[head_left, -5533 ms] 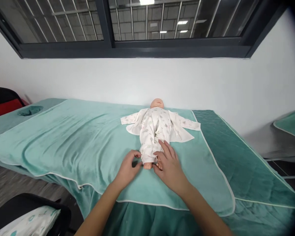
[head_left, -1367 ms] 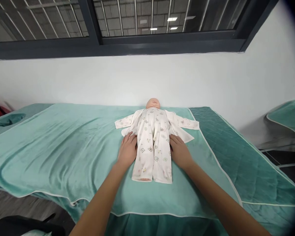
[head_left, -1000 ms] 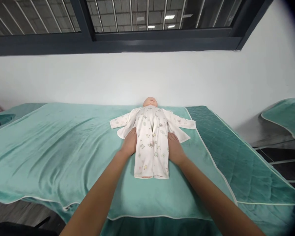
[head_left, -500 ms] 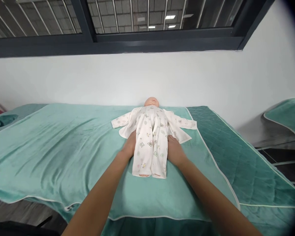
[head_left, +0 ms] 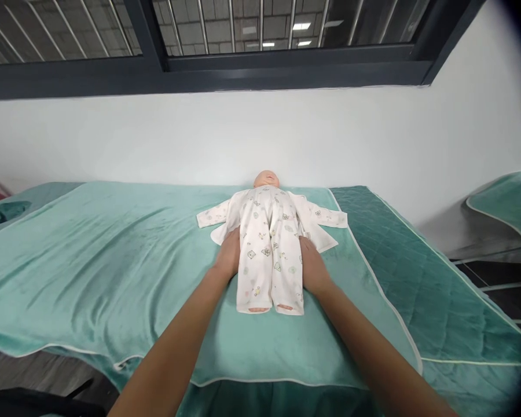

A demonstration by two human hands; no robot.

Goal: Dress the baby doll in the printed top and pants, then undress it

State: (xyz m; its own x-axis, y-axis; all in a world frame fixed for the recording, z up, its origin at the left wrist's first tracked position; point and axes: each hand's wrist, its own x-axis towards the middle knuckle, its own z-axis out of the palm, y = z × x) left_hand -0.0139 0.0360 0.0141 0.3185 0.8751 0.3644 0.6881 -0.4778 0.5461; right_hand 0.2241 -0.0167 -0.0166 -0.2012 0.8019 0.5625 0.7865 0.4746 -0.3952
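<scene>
A baby doll (head_left: 267, 178) lies on its back on the green blanket, its head by the wall. White printed baby pants (head_left: 256, 260) cover its body and legs, and pinkish feet show at the hems. Beneath the doll a matching baby jacket (head_left: 316, 229) is spread, sleeves stretched to both sides. My left hand (head_left: 229, 252) is closed at the left edge of the pants, at hip height. On the opposite edge my right hand (head_left: 313, 266) is closed likewise. The fingertips of both are hidden by the cloth.
The green blanket (head_left: 113, 260) with white piping covers the bed, over a darker quilted cover (head_left: 412, 278) at right. A white wall (head_left: 178, 139) and a dark window frame (head_left: 286, 72) stand behind. Another green-covered piece (head_left: 507, 202) is at far right.
The right-hand pant leg has shifted right along with my right hand, and the gap between the legs is wider. The left leg has moved slightly right; my left hand hardly moved.
</scene>
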